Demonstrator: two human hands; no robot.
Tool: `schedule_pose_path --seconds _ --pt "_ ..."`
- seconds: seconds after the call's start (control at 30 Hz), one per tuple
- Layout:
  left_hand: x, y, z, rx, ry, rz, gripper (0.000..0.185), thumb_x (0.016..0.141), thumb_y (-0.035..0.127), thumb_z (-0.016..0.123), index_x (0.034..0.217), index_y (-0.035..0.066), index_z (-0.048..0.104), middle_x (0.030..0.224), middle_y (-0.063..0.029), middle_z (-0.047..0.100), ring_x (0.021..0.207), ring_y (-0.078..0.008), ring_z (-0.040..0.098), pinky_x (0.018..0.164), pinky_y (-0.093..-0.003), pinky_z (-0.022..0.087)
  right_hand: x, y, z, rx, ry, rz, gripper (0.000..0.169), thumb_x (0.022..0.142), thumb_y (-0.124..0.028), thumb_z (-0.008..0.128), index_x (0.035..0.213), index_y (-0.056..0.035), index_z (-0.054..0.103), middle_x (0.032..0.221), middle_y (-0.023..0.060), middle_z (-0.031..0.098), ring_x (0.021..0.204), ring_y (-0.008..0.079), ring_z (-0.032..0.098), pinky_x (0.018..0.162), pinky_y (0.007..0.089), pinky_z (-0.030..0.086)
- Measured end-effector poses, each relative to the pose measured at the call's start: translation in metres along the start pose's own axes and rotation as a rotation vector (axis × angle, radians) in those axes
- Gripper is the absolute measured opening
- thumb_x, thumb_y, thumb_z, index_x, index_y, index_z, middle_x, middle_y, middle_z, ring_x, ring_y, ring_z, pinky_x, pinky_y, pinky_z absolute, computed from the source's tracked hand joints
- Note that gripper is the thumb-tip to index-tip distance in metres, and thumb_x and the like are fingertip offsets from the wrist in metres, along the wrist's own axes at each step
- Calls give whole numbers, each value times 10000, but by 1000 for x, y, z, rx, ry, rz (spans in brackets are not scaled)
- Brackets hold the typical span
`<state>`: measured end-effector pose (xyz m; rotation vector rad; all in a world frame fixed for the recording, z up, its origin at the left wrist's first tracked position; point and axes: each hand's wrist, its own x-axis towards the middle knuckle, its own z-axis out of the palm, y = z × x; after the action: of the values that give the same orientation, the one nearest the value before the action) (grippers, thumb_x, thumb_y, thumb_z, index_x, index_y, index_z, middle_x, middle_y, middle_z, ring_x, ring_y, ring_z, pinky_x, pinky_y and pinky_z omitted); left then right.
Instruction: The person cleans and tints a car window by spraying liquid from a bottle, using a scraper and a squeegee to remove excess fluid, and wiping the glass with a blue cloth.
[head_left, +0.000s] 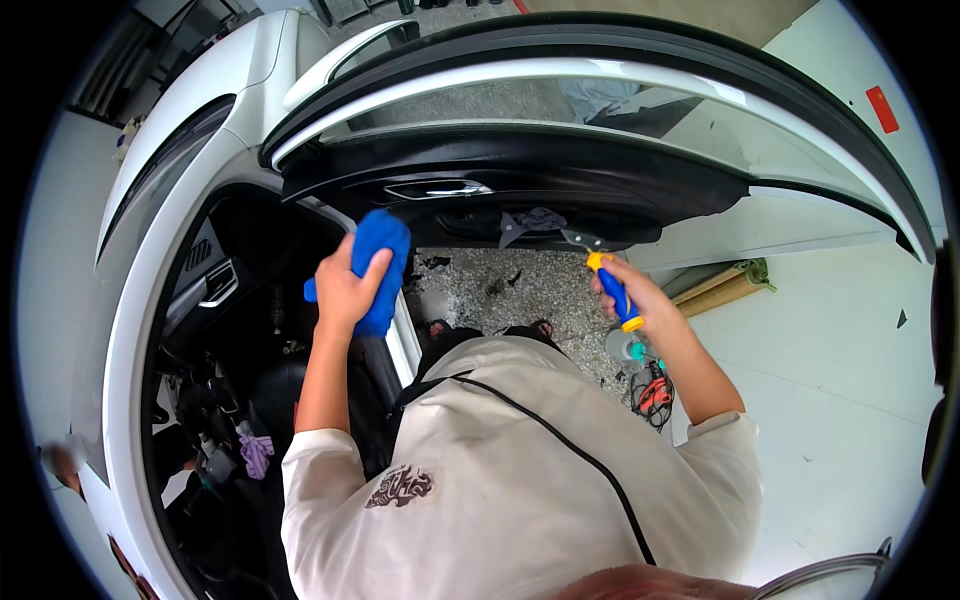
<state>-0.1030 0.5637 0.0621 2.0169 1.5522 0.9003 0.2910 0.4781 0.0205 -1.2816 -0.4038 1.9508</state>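
Observation:
A blue cloth (380, 259) is gripped in my left hand (346, 289), beside the front door opening of a white car. My right hand (634, 289) is closed around the blue and yellow handle of a scraper (616, 294); its metal head points up and left, near the lower edge of the open car door. The door's black inner panel (600, 169) spans the view in front of me, with a chrome door handle (442, 189). A grey cloth (541, 220) lies in the door's lower pocket area, left of the scraper head.
Inside the car are a purple cloth (256, 453) and a spray bottle (217, 463). A red corded tool (655, 394) rests on the speckled floor (525, 289) at right, near rolled material (720, 289) by the white wall. Part of another person shows at far left.

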Motion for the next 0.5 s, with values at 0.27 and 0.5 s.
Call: schedule_pose_path --seconds 0.27,0.5 --pt "-100 -222 47 385 -464 -654 693 767 656 479 1117 72 607 1012 -241 617 993 -391 574 876 -438 445 -20 -137 73 -1 -98 -318 229 913 -214 437 1062 -40 446 756 31 511 475 65 450 371 195 382" --pt "-258 -355 25 468 -657 -1166 848 757 669 497 1147 -82 544 1182 -294 522 1166 -376 480 976 -395 378 54 -159 102 142 -1 -112 180 888 -114 416 987 35 388 756 65 539 497 63 506 390 181 479"
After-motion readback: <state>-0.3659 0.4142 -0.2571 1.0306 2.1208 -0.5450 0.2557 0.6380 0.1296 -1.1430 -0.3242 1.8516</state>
